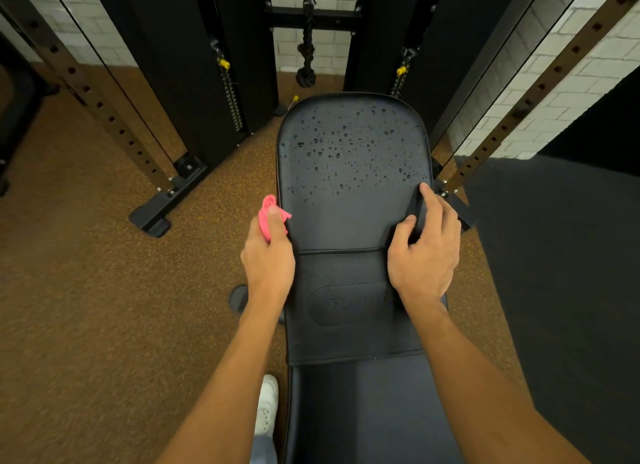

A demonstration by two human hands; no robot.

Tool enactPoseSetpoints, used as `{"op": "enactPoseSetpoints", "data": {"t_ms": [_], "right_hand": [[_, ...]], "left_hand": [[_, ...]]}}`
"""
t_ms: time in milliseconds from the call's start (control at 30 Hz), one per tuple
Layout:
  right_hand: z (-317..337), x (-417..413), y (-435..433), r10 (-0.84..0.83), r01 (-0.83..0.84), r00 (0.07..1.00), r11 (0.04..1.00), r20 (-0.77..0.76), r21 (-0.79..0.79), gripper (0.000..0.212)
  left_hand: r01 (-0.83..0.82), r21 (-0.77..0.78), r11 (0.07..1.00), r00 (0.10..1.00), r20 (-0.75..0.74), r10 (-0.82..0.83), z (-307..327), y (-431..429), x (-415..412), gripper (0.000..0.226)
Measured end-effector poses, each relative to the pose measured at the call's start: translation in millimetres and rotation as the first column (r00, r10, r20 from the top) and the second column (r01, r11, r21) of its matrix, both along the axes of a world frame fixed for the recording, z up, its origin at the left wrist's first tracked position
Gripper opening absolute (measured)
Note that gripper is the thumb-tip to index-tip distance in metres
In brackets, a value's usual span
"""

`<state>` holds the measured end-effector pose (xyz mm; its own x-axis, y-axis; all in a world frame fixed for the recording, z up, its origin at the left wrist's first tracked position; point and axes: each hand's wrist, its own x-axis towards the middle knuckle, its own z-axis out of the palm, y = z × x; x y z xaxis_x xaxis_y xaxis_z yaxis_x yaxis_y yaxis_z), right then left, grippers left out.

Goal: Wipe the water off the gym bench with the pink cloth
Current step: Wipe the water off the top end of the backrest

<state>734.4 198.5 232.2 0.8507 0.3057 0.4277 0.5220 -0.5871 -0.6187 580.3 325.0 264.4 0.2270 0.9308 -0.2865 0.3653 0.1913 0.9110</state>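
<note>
Water droplets point(346, 145) bead the far half of the black gym bench point(346, 221). The pink cloth point(272, 218) is bunched at the pad's left edge, gripped in the left hand point(268, 256), fingers curled round it. The right hand point(424, 256) holds the pad's right edge, index finger straight, other fingers curled.

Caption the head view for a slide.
Left hand holds crumpled pink cloth beside water-beaded black padded gym bench; right hand grips its edge.
</note>
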Motion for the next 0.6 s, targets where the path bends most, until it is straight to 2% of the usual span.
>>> {"op": "enactPoseSetpoints", "data": {"t_ms": [167,333,467,600], "right_hand": [[1,-1,0,-0.003,0.003,1.000,1.000,-0.001,0.011,0.051],[0,0,-1,-0.004,0.004,1.000,1.000,0.000,0.009,0.051],[0,0,-1,0.002,-0.002,1.000,1.000,0.008,0.016,0.051],[0,-1,0,-0.001,0.000,1.000,1.000,0.012,0.023,0.051]], "left_hand": [[-0.006,-0.028,1.000,1.000,-0.011,0.005,2,24,10,0.041],[0.056,-0.037,0.998,0.998,0.031,-0.055,17,28,18,0.028],[0.063,0.027,0.998,0.998,-0.003,-0.062,-1,-4,-9,0.032],[0.057,0.102,0.993,0.998,-0.021,-0.055,3,16,6,0.038]]}}
